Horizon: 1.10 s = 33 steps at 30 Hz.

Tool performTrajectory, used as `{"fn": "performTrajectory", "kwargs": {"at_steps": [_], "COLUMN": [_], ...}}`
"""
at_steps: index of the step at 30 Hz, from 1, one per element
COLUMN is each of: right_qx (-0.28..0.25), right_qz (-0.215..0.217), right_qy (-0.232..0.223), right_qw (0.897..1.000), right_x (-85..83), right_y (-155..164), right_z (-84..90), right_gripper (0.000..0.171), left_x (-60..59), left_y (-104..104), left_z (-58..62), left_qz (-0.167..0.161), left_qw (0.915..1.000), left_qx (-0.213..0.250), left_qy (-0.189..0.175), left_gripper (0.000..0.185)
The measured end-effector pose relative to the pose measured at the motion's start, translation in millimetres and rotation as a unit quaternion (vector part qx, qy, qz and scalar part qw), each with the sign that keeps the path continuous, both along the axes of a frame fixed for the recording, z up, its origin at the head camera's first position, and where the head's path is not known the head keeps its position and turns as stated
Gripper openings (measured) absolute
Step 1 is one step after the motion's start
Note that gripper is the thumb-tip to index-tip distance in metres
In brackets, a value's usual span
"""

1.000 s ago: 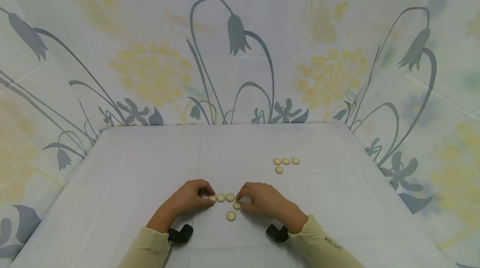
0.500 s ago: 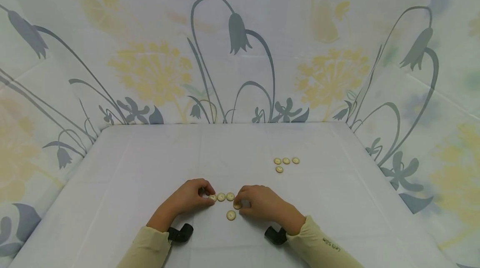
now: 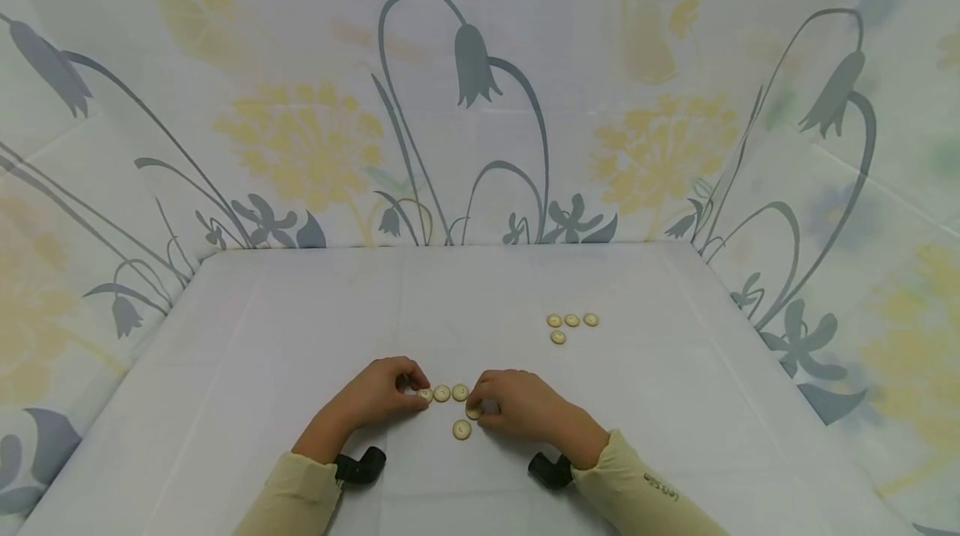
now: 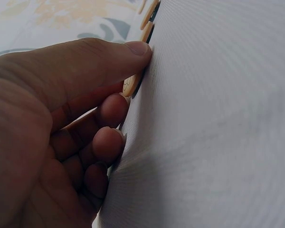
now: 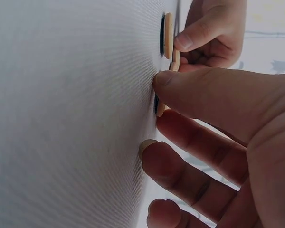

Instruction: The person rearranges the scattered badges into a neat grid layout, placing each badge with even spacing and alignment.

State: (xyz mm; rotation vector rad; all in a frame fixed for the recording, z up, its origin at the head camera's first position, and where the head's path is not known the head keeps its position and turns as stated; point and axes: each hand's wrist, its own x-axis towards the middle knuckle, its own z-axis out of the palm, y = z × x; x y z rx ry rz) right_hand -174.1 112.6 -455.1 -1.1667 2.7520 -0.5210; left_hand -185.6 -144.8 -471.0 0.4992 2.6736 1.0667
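Several cream buttons lie on the white tablecloth (image 3: 300, 328). Three form a row: left button (image 3: 425, 393), middle button (image 3: 442, 393), right button (image 3: 460, 392). My left hand (image 3: 416, 392) pinches the left button (image 4: 129, 86) between thumb (image 4: 133, 50) and forefinger, flat on the cloth. My right hand (image 3: 481, 408) pinches a fourth button (image 3: 472, 413) just below the row's right end; the right wrist view shows that button (image 5: 160, 108) on edge between thumb and forefinger. A fifth button (image 3: 462, 429) lies loose nearer me.
A second cluster of buttons (image 3: 572, 320) sits to the far right, one button (image 3: 558, 337) below its row's left end. Flower-printed cloth walls (image 3: 480, 102) enclose the table on three sides. Black wrist cameras (image 3: 362, 467) sit under both sleeves.
My right hand has crept slightly left and its fingers have closed over the fourth button, which is now partly covered. The left hand and the other buttons stay put.
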Motion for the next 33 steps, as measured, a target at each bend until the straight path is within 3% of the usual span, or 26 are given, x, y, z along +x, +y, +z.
{"fn": "performTrajectory", "kwargs": {"at_steps": [20,33], "right_qx": [-0.009,0.012], "right_qz": [0.0,-0.043], "right_qy": [0.002,-0.018], "right_qw": [1.0,0.999], "right_x": [2.0,-4.1], "right_y": [0.8,6.6], "right_z": [0.0,3.4], "right_gripper": [0.012,0.022], "left_x": [1.4,3.7], "left_y": [0.7,1.3], "left_z": [3.7,7.5], "left_qz": [-0.001,-0.002], "left_qw": [1.0,1.0], "left_qx": [-0.005,-0.004], "left_qy": [-0.001,-0.005], "left_gripper": [0.016,0.017]}}
